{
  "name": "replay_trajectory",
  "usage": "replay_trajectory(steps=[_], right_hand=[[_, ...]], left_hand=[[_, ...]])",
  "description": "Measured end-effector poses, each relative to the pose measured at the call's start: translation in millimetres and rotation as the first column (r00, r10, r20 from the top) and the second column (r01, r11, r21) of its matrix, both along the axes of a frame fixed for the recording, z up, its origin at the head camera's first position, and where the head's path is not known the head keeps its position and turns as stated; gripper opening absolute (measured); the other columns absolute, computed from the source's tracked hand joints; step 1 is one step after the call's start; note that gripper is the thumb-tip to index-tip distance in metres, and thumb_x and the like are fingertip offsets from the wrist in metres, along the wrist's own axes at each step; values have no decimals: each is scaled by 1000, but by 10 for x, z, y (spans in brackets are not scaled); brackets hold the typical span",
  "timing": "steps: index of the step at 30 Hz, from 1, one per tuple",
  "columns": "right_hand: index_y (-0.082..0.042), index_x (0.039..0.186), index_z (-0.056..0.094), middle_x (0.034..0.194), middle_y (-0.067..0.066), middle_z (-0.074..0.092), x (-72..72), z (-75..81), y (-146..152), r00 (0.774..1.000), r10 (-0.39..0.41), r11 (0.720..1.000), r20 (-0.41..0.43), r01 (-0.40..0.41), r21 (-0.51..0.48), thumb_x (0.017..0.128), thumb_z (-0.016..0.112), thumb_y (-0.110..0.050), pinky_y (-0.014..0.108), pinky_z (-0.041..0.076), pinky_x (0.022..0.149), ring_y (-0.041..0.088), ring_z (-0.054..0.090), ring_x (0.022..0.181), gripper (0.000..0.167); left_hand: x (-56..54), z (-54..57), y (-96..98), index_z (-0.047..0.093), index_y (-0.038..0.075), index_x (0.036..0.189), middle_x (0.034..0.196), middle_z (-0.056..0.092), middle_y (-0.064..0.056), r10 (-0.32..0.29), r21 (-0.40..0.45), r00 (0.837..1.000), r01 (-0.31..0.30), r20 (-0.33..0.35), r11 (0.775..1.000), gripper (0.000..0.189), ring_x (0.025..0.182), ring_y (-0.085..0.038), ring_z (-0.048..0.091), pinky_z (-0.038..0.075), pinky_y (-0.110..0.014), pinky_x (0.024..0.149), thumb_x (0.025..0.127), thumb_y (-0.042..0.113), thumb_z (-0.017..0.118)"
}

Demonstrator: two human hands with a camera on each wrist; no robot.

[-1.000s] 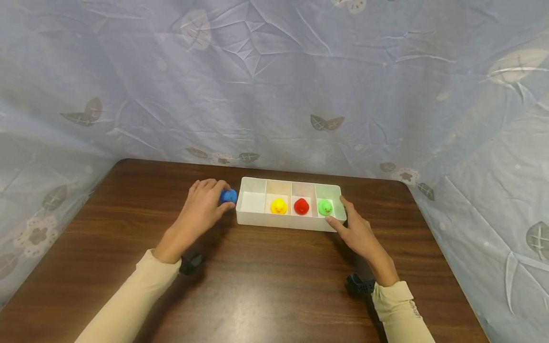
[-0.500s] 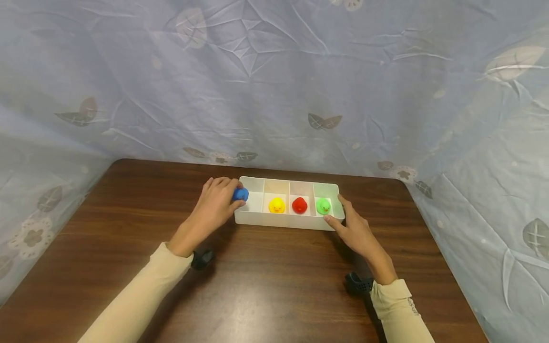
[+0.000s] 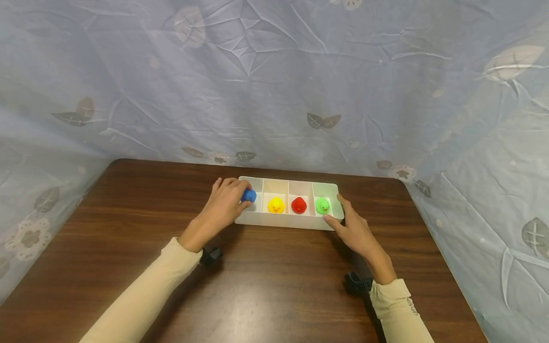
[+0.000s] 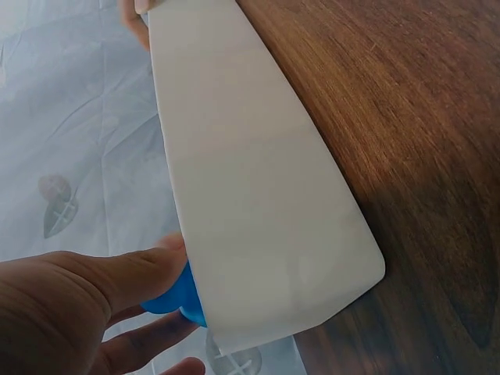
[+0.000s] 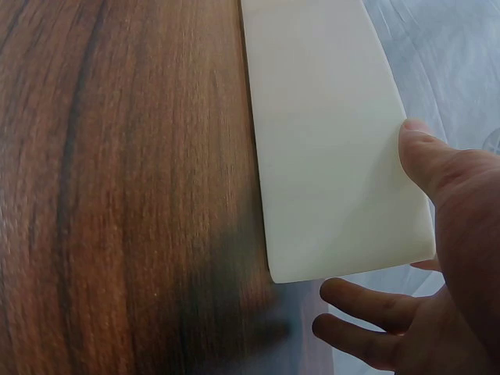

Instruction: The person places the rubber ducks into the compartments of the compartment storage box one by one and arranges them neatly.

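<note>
My left hand [image 3: 221, 205] grips a blue rubber duck [image 3: 249, 196] between thumb and fingers, over the leftmost compartment of a white divided box [image 3: 280, 220]. In the left wrist view, the blue duck [image 4: 176, 295] shows partly behind the box's front wall [image 4: 250, 195]. My right hand [image 3: 357, 233] holds the box's right end, thumb on the front rim and a finger at the end wall. The right wrist view has that thumb [image 5: 422, 152] on the rim, with other fingers spread below the corner. A yellow duck [image 3: 276, 205], a red duck [image 3: 299, 205] and a green duck [image 3: 322, 206] occupy separate compartments.
The box stands toward the back of a dark brown wooden table [image 3: 274, 281]. A patterned pale curtain [image 3: 274, 95] hangs behind the table and along its sides. Black straps [image 3: 358, 283] sit at both wrists.
My left hand has carried the blue duck rightward, from beside the box's left end to over the leftmost compartment. My right hand keeps its place on the box.
</note>
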State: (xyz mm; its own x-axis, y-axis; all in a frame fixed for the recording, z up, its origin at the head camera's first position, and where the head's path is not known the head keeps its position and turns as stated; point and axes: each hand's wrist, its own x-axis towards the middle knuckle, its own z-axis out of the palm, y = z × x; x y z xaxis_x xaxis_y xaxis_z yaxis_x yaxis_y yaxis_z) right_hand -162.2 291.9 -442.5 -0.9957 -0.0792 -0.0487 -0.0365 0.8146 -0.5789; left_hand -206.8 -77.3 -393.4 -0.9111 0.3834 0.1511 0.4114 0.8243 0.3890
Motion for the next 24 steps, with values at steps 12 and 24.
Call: replay_trajectory(steps=[12, 24], right_hand=[[-6, 171, 12, 175, 28, 23, 13, -9, 0, 1000, 21, 999, -7, -21, -31, 108, 54, -58, 77, 29, 123, 55, 29, 158, 92], [-8, 171, 12, 174, 28, 26, 2, -12, 19, 1000, 21, 999, -19, -22, -30, 107, 55, -59, 76, 32, 122, 54, 30, 158, 92]], left_hand=[[-19, -29, 78, 68, 10, 125, 136, 74, -13, -18, -17, 1000, 18, 0, 1000, 34, 145, -43, 52, 21, -79, 125, 96, 23, 81], [-36, -32, 135, 67, 11, 125, 136, 74, -14, -33, -46, 999, 33, -8, 998, 33, 146, -43, 51, 22, -79, 125, 97, 23, 80]])
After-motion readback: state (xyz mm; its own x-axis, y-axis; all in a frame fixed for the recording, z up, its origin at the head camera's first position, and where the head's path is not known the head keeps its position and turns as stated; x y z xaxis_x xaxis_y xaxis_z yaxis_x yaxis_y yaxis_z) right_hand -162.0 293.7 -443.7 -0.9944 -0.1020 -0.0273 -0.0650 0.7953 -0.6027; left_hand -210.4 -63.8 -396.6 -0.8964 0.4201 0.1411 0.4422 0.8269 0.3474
